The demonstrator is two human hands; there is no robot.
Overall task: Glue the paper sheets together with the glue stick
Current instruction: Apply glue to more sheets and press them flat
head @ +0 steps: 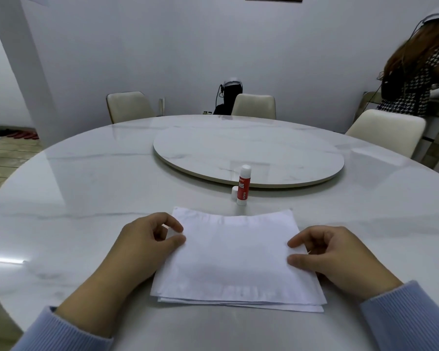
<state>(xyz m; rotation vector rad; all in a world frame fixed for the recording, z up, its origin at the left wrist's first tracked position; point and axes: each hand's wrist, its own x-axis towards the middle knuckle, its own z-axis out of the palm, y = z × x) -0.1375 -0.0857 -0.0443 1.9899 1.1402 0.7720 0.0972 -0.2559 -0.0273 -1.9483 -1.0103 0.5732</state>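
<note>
A person in pale blue ribbed sleeves sits at a round white marble desk (91,178), both hands set at the sides of a stack of paper sheets (235,259) that lies flat on the near part of the desk. The left hand (147,239) rests at the stack's left edge, fingers loosely curled, thumb tip and forefinger tip touching the paper near its far left corner; its grip is narrow and closes on nothing that can be seen. The right hand (332,252) rests at the right edge, fingers likewise curled, thumb and forefinger tips lying on the top sheet; whether they pinch the edge or only touch it cannot be told. The sheets are not squared: lower ones show past the near edge of the top sheet.

Just beyond the stack's far edge the glue stick (243,184) stands upright on the desk, red label, white top and base, apart from the paper. Its small white cap (234,193) stands just beside it on the left. Behind the two lies the round marble turntable (249,150) at the middle of the desk.

Cream chairs (128,106) stand along the far side of the desk against a plain wall. At the right edge of the view another person (413,79), in a black-and-white checked garment, bends away from the desk.
</note>
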